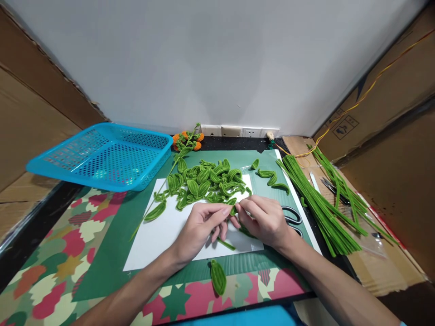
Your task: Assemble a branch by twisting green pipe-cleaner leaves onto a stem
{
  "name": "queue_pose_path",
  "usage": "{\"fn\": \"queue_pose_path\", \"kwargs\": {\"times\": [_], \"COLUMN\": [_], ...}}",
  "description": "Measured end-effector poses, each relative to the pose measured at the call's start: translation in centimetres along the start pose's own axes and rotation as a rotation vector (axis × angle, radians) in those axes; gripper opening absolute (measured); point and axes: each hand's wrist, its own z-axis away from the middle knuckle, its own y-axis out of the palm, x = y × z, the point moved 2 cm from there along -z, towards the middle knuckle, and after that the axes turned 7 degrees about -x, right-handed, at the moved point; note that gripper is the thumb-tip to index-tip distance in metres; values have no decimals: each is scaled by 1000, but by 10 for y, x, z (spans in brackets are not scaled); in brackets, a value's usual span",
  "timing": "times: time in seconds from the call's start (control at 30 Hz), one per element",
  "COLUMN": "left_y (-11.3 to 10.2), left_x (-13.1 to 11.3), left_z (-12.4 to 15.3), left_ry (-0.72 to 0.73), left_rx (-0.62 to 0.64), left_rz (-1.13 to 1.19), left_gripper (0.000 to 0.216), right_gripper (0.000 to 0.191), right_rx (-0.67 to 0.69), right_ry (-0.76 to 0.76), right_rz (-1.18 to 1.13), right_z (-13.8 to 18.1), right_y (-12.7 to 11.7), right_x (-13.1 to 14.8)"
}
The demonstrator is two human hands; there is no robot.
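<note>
My left hand [205, 222] and my right hand [265, 219] meet over a white sheet of paper [156, 244]. Between their fingertips is a small green pipe-cleaner leaf [233, 210], pinched from both sides and partly covered by the fingers. A green stem end [226, 245] shows below the left fingers. Just beyond the hands lies a heap of fuzzy green leaves [204, 181]. One finished-looking leaf [218, 277] rests nearer to me, at the mat's front edge. Black-handled scissors [292, 215] lie beside my right hand, partly hidden by it.
At the left stands a blue perforated basket [136, 179]. An orange flower stem [185, 149] lies behind the heap. Green pipe cleaners [316, 203] are bundled at the right, near pliers [335, 190]. Wall sockets [251, 132] and a yellow cable [317, 145] are at the back.
</note>
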Motion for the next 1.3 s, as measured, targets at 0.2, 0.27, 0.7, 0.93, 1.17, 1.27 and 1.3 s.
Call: {"fn": "queue_pose_path", "kwargs": {"times": [0.2, 0.27, 0.7, 0.93, 1.17, 1.27, 1.3], "left_y": [-2, -2, -5, -6, -6, -6, -6], "left_x": [4, 6, 10, 0, 2, 2, 2], "left_z": [-2, -2, -4, -5, -4, -4, -5], "left_ry": [-123, -151, -140, -90, -90, -90, -86], "left_rx": [-31, -41, -89, -77, -88, -103, -99], "left_rz": [139, 153, 21, -55, -58, -57, -64], "left_gripper": [38, 42, 47, 28, 27, 29, 30], "right_gripper": [12, 12, 24, 21, 13, 12, 12], "right_rx": [-55, -50, -37, 50, 21, -8, -12], "right_ry": [-54, -74, -117, -146, -118, -56, -34], "right_rz": [-62, -71, -157, -131, -74, -57, -62], "right_z": [1, 1, 2, 0, 0, 0, 0], "right_y": [1, 1, 1, 1, -2, -2, -2], "right_x": [0, -2, -13, -14, -12, -12, -12]}}
